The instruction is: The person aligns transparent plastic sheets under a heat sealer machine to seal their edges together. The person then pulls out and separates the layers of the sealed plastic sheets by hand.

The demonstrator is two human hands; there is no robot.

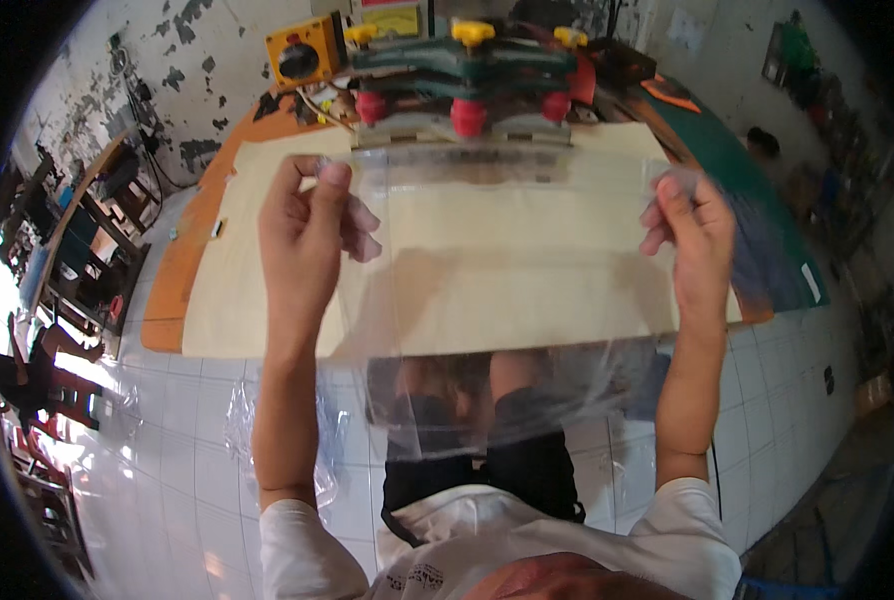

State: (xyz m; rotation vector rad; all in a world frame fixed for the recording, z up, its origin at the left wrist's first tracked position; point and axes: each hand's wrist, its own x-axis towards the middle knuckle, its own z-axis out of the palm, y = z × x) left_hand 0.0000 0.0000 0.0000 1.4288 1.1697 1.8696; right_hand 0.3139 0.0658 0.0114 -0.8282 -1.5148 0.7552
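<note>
A clear plastic sheet (pixel 507 225) is stretched between my two hands, over the table's near part. My left hand (pixel 314 215) pinches its far left corner between thumb and fingers. At the far right corner, my right hand (pixel 689 215) grips the sheet the same way. The lower part of the plastic hangs past the table's near edge, over my lap. Just beyond the sheet's far edge stands a green machine (pixel 467 75) with yellow knobs on top and red round parts below. Whether the sheet touches the machine, I cannot tell.
Cream-coloured paper (pixel 237 290) covers much of the orange table (pixel 167 300). A yellow box with a black dial (pixel 305 52) stands at the back left. Dark green matting (pixel 767 230) lies at the right. Crumpled clear plastic (pixel 329 440) is on the tiled floor, beside my left arm.
</note>
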